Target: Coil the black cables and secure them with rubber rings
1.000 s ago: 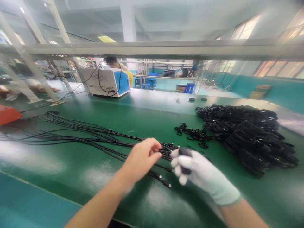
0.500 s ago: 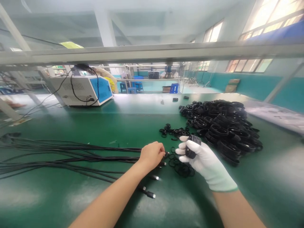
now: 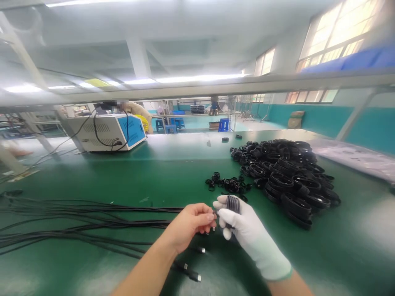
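My left hand (image 3: pixel 193 226), bare, has thumb and fingers pinched together beside the gloved hand; what it pinches is too small to make out. In a white glove, my right hand (image 3: pixel 247 230) is closed on a small coiled black cable (image 3: pixel 233 204). The two hands nearly touch. Long black cables (image 3: pixel 101 224) run from the left under and past my left hand, and their plug ends (image 3: pixel 194 276) lie near it. Small black ties (image 3: pixel 233 183) are heaped just beyond my right hand.
A large pile of coiled black cables (image 3: pixel 286 176) covers the right of the green table (image 3: pixel 123 174). A white and blue machine (image 3: pixel 108 131) stands at the back left. A shelf beam (image 3: pixel 197 87) crosses above. A person's sleeve (image 3: pixel 139 110) shows behind the machine.
My right hand with the coiled cable has moved left, close to my left hand. My left hand has turned, showing its pinched fingertips. The view has tilted up a little.
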`<state>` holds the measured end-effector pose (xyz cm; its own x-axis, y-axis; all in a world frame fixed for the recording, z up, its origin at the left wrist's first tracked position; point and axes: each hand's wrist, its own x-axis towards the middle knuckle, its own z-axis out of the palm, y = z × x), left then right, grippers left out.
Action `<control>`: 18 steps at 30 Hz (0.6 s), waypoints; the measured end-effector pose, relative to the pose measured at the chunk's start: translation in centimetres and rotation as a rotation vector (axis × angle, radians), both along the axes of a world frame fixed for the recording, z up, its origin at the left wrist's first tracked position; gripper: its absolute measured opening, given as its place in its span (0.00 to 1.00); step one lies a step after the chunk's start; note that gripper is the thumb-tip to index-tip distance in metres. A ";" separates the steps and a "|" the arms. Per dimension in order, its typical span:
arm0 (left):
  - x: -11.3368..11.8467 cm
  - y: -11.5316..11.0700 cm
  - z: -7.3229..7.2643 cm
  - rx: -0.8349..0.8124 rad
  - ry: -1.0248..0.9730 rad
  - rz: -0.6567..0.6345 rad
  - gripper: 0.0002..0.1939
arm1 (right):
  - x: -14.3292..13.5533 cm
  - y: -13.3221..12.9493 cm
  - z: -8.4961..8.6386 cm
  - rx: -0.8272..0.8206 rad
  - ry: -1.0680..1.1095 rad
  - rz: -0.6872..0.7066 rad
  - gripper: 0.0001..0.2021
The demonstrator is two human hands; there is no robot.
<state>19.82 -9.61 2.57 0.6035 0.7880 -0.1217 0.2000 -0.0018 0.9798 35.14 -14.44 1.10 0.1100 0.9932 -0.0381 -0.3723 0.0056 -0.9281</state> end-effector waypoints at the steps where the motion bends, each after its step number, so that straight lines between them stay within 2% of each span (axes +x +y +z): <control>1: -0.1 -0.5 -0.2 -0.058 -0.074 0.010 0.11 | -0.6 0.1 -0.3 0.006 0.004 -0.004 0.25; 3: -0.3 -1.3 -0.6 -0.148 -0.184 0.049 0.11 | -1.6 0.3 -0.9 -0.003 0.025 -0.010 0.26; 5: -0.5 -1.8 -0.9 -0.166 -0.192 0.088 0.11 | -2.2 0.3 -1.6 -0.030 0.045 -0.007 0.23; 7: -0.9 -2.3 -1.0 -0.177 -0.185 0.106 0.10 | -2.4 -0.1 -2.1 -0.056 0.134 0.065 0.20; 9: -1.7 -2.9 -0.9 -0.247 -0.289 0.083 0.10 | -2.3 -0.8 -2.3 -0.039 0.330 0.270 0.20; 11: -2.7 -3.7 -0.6 -0.335 -0.494 0.010 0.10 | -2.2 -1.5 -2.2 0.038 0.523 0.552 0.20; 13: -3.8 -4.4 0.0 -0.375 -0.643 -0.121 0.11 | -2.1 -2.2 -1.8 0.123 0.554 0.740 0.20; 15: -4.8 -4.7 0.7 -0.302 -0.535 -0.210 0.11 | -2.1 -2.6 -1.3 0.144 0.471 0.799 0.20; 18: -5.8 -4.6 2.1 0.011 0.006 -0.161 0.04 | -2.4 -2.5 -0.9 0.100 0.308 0.801 0.15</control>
<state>14.01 -14.17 4.63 0.7215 0.6824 -0.1173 0.2021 -0.0455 0.9783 32.74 -16.98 0.19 -0.6254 0.7675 0.1408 -0.5338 -0.2892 -0.7946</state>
